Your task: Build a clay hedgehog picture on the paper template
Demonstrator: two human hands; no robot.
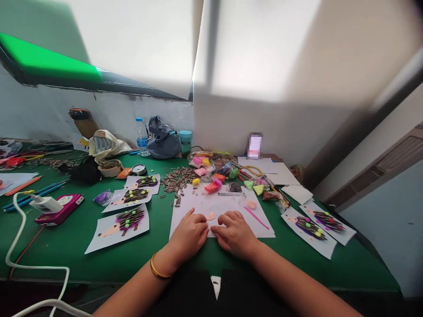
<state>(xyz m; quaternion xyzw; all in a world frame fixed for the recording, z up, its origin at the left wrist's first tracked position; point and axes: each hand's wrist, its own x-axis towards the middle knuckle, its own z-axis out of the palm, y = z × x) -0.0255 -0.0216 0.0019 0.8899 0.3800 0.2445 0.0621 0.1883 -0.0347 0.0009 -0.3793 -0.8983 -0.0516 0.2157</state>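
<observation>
My left hand (pixel 189 232) and my right hand (pixel 237 234) rest on a sheet of white paper (pixel 185 203), close together with fingers bent inward. Between their fingertips lies a small flattened piece of peach clay (pixel 210 215), at the left end of a pencil-scribbled oval (pixel 222 208). What the fingertips pinch or press is hidden. Farther right on the paper sit a lump of peach clay (pixel 251 204) and a pink clay tool (pixel 256 218). A gold bracelet circles my left wrist.
Sunflower seeds (pixel 180 179) are heaped behind the paper, beside bagged coloured clay (pixel 213 187). Finished hedgehog pictures (pixel 112 240) lie left and right (pixel 322 244). A water bottle (pixel 142 138), a blue bag (pixel 163 143), a phone (pixel 254 146) and a magenta power strip (pixel 61 210) stand around.
</observation>
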